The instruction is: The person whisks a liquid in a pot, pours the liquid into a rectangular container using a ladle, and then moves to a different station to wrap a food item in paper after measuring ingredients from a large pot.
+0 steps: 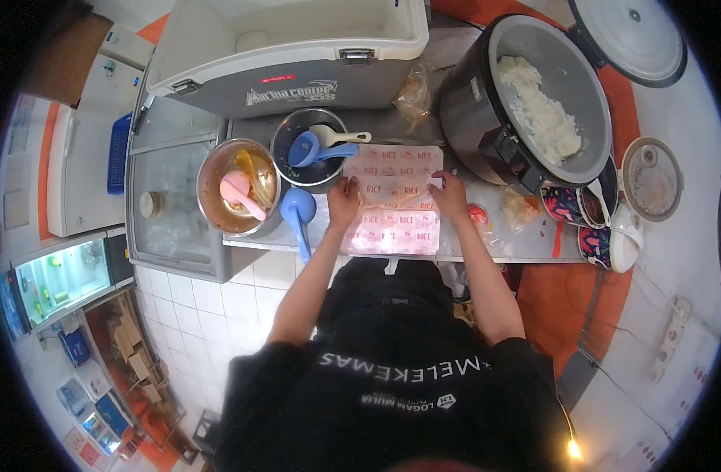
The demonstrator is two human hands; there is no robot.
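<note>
A sheet of printed food wrapping paper (390,233) lies on the metal counter in front of me. A paler band of paper (390,190) crosses its middle; whether that is a fold or a second sheet is unclear. My left hand (343,202) pinches the band's left edge. At the opposite edge, the fingertips of my right hand (449,196) grip the paper near its upper corner. Left of the paper stands a dark pot (287,168) with a blue scoop (304,150) and a cream-coloured spoon (343,137) in it. Another blue scoop (298,206) rests beside my left hand.
A steel bowl (207,218) holds a pink scoop (236,192) and some food. A cooler box (301,88) stands behind. To the right, an open rice cooker (466,118) contains cooked rice (540,112). Plastic bags (520,209), a red utensil (557,239) and patterned containers (593,245) occupy the right side.
</note>
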